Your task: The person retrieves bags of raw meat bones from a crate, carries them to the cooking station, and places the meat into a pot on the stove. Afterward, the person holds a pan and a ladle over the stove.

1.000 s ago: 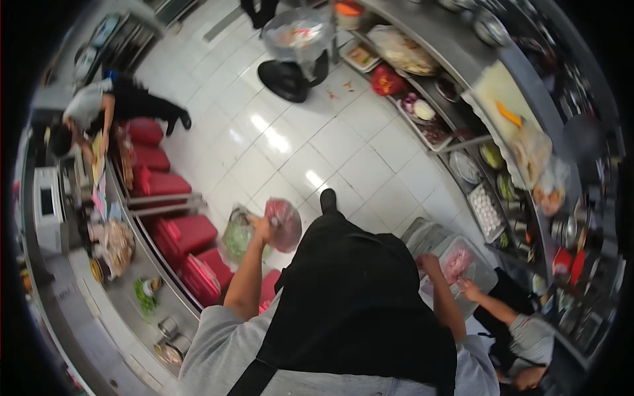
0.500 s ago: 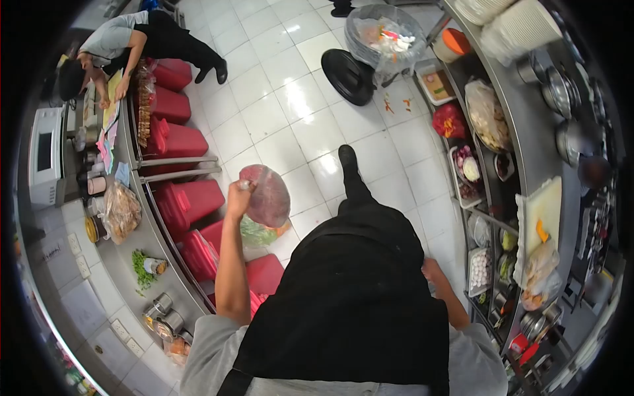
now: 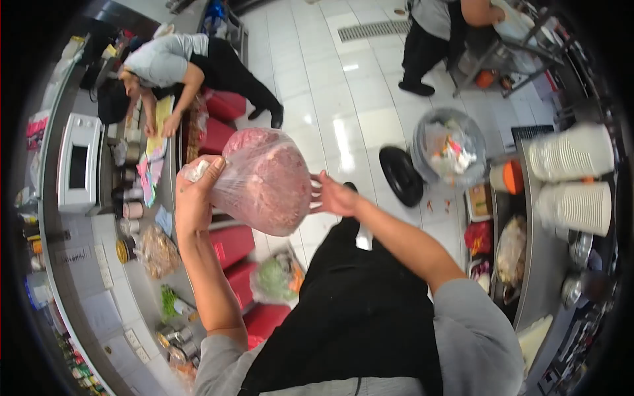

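Note:
A clear plastic bag of ground meat is raised in front of my chest. My left hand is closed around the bag's gathered neck. At the bag's other side is my right hand, its fingers spread, the tips at or just touching the plastic. Lower down, beside the red bins, a clear bag with green and orange vegetables shows beneath my left forearm.
A steel counter runs along the left; a co-worker leans over it farther up. Another person stands at the upper right. A lined trash bin and black lid stand ahead, before shelving with stacked white containers.
The meat bag has come up from low by the red bins to chest height in my left hand. My right hand has swung from my side to the bag. The view has shifted.

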`<state>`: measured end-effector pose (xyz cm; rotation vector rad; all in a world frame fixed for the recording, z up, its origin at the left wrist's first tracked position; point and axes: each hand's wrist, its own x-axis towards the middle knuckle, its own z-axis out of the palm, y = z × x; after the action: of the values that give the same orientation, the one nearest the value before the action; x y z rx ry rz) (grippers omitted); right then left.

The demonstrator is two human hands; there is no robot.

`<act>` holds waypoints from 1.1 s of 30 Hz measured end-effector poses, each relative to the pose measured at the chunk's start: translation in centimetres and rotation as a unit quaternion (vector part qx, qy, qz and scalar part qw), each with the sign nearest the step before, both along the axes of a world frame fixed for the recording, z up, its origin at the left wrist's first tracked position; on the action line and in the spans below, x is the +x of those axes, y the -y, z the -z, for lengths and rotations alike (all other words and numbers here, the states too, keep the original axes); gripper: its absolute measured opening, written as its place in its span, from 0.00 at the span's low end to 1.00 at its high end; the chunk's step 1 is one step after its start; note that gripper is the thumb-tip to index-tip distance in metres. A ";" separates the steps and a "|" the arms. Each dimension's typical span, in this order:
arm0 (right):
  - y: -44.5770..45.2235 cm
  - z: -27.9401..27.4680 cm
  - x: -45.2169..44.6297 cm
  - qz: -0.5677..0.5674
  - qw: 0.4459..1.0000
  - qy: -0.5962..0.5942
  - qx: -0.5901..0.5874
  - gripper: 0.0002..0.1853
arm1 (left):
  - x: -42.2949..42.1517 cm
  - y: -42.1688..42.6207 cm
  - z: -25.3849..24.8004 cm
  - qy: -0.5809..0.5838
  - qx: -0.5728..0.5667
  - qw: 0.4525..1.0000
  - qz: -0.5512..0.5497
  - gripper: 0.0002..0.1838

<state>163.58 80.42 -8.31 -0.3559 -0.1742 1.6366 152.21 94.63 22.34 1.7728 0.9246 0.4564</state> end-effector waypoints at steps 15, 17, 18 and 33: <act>-23.6 -9.0 33.2 0.227 0.972 -0.014 0.053 0.50 | 35.7 -28.1 2.6 0.115 -0.095 0.979 0.138 0.08; -26.7 -9.4 38.3 0.221 0.974 -0.005 0.049 0.50 | 40.4 -31.4 2.5 0.132 -0.085 0.976 0.151 0.08; -28.4 -9.8 41.4 0.223 0.973 0.004 0.054 0.50 | 42.8 -33.0 2.4 0.144 -0.089 0.973 0.154 0.07; -48.6 -8.6 78.8 0.346 0.936 0.066 -0.020 0.45 | 83.7 -56.2 6.1 0.187 -0.152 0.937 0.251 0.09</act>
<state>242.40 129.01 0.26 -0.4929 -0.0986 0.9201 235.89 150.86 16.25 1.4927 0.2384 0.2833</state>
